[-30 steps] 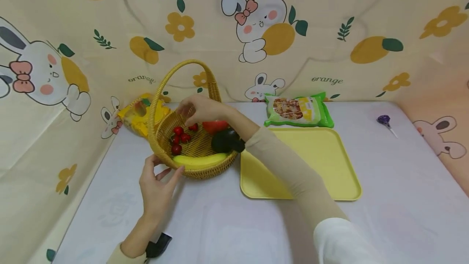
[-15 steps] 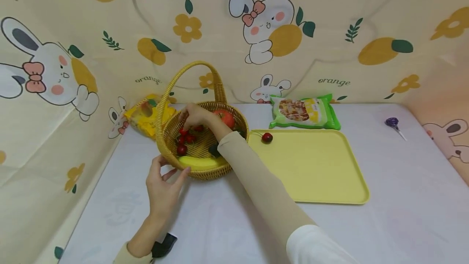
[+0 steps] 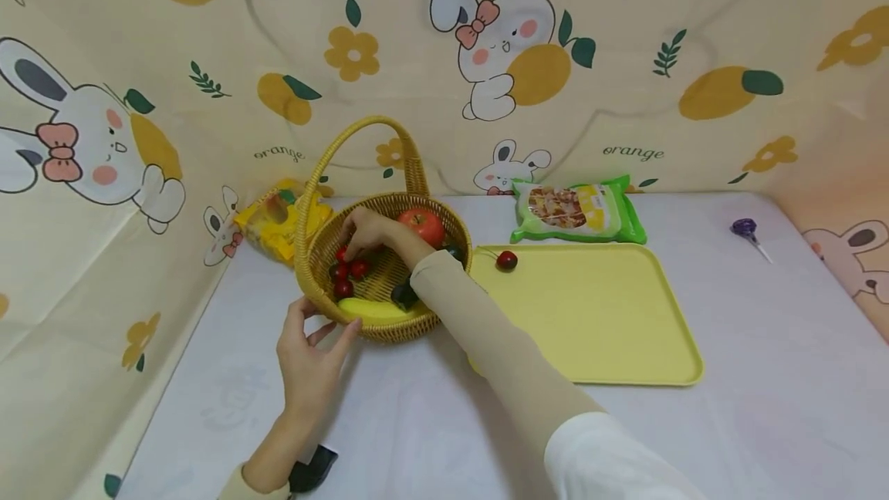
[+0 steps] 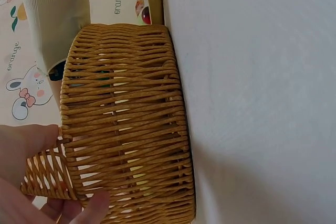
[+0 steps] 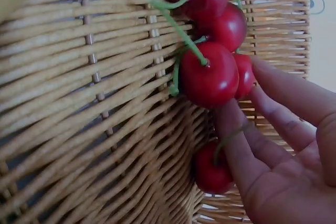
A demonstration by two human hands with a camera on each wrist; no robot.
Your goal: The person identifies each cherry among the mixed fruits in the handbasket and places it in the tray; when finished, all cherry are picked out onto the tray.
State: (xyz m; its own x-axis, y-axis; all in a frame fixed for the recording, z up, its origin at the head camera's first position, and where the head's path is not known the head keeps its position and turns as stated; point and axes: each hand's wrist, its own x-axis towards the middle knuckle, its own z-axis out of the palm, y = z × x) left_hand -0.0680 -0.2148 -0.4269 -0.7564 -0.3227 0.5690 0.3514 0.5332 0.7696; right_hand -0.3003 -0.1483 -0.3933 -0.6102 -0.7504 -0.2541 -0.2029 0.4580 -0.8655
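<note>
A woven wicker basket [image 3: 389, 330] with a tall arched handle stands left of the table's middle. My left hand [image 3: 309, 361] grips its near-left rim at the foot of the handle; in the left wrist view, thumb and fingers sit on either side of the weave. Inside, my right hand [image 3: 368, 231] reaches into a cluster of red cherries with green stems. The right wrist view has its thumb and finger around one cherry [image 5: 244, 75], behind a front cherry [image 5: 210, 77]. Another cherry [image 5: 212, 169] lies lower, beside the fingers. The basket also holds a banana [image 3: 375, 312], a red apple-like fruit [image 3: 422, 227] and a dark eggplant-like item [image 3: 403, 295].
Right of the basket lies a yellow tray [image 3: 611, 315] with one cherry [image 3: 507, 261] at its far-left corner. Behind are a green snack bag [image 3: 576, 211] and a yellow bag [image 3: 278, 218]. A purple lollipop [image 3: 745, 228] lies far right, a black object [image 3: 312, 469] near the left wrist.
My right hand has moved down and slightly left into the basket, among the cherries. Its forearm has swung left, uncovering the tray's cherry. My left hand keeps its hold on the rim.
</note>
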